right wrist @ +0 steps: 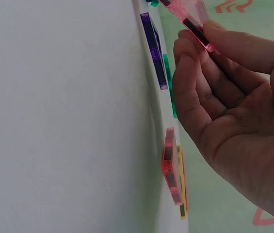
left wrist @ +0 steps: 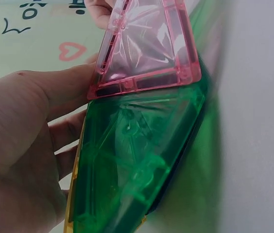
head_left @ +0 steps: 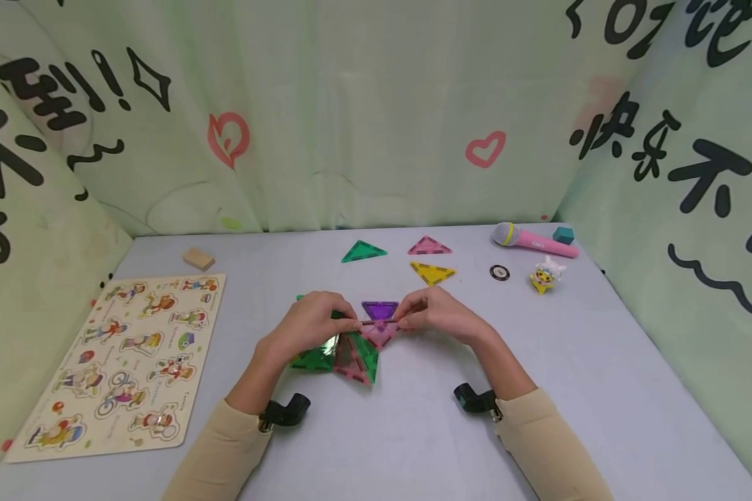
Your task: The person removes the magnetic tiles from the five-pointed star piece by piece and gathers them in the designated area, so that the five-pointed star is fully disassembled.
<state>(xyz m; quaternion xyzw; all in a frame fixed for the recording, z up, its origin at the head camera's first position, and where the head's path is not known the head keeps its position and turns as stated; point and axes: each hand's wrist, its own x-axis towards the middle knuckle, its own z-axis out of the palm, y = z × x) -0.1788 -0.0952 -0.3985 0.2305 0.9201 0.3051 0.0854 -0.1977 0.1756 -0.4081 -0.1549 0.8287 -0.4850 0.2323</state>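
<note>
It was a curtained play area, though whether in a home or elsewhere could not be told. Pale green fabric curtains (head_left: 363,139) with black Chinese characters and red heart outlines (head_left: 485,149) hung round a whitish flat-topped table (head_left: 413,438), which bore a cream rectangular cartoon-figured board (head_left: 120,367), translucent coloured plastic tiles (head_left: 354,358) and a pink grey-headed microphone (head_left: 539,241).

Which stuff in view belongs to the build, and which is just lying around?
Build:
held pink triangular tile
joined tile structure
purple tile
Probably spares: loose green triangular tile, loose pink tile, yellow triangular tile

Lying around, by the look of it:
pink microphone
teal block
small figurine
black-rimmed disc
wooden block
cartoon puzzle board
</note>
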